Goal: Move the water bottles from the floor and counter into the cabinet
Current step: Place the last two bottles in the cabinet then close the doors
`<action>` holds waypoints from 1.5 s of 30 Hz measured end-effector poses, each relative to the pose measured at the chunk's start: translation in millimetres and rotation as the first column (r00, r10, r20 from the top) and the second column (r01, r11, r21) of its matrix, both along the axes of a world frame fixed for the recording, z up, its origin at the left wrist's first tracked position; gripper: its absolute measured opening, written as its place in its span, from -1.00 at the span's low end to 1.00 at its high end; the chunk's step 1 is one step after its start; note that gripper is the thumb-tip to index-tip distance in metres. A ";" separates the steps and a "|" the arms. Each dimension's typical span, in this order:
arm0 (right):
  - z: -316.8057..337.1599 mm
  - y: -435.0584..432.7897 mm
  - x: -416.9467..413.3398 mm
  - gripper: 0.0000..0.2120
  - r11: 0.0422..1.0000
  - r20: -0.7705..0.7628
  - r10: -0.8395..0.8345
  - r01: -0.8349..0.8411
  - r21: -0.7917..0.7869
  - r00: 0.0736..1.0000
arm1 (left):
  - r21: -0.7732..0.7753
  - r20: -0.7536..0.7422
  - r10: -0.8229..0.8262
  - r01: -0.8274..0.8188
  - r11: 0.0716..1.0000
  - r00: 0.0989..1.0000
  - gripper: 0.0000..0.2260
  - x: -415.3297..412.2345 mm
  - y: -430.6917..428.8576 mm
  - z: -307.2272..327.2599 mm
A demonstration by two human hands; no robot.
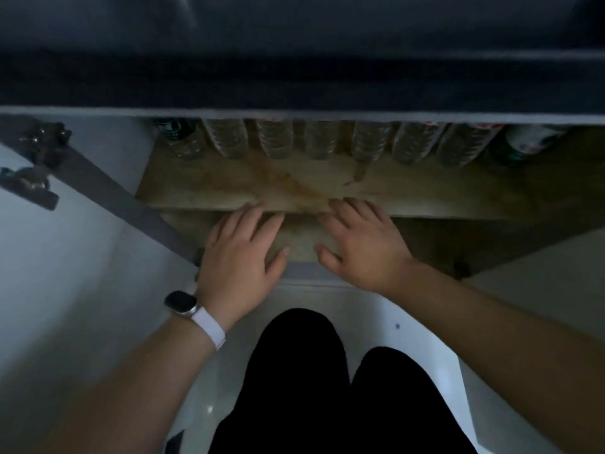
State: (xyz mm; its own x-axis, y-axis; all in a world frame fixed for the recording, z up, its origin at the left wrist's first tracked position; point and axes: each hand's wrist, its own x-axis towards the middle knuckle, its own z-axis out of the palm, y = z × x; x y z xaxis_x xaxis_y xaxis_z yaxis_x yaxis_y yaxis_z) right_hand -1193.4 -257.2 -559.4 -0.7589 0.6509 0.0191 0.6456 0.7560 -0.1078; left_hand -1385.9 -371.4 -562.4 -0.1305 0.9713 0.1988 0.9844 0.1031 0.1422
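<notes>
Several clear water bottles (275, 139) stand in a row at the back of the open cabinet's stained shelf (229, 185), their tops hidden under the dark counter edge. A green-labelled bottle (178, 134) ends the row on the left and another (520, 142) on the right. My left hand (242, 257), with a watch on the wrist, and my right hand (363, 244) hover side by side at the cabinet's front, fingers straight and spread. Neither holds anything.
The dark countertop (294, 60) overhangs the cabinet at the top. The left cabinet door (65, 240) is swung open with hinges (36, 158) showing; the right door (540, 267) is open too. My black-trousered legs (327, 388) are on the white floor.
</notes>
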 end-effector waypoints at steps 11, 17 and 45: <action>166.0 -76.1 129.4 -0.51 0.967 0.217 -0.166 0.201 -0.154 0.962 | -0.224 0.067 0.042 -0.026 0.974 0.997 -0.54 58.7 -82.7 160.7; 239.2 -95.5 197.7 -0.50 0.937 0.238 -0.306 0.336 -0.095 0.922 | -0.299 0.013 0.139 -0.129 0.945 0.990 -0.58 53.4 -125.1 238.0; 262.3 -155.3 297.8 -0.39 0.465 0.453 -0.722 0.852 -0.243 0.523 | -0.637 -0.120 0.659 -0.567 0.523 0.742 -0.45 -8.0 -264.9 276.6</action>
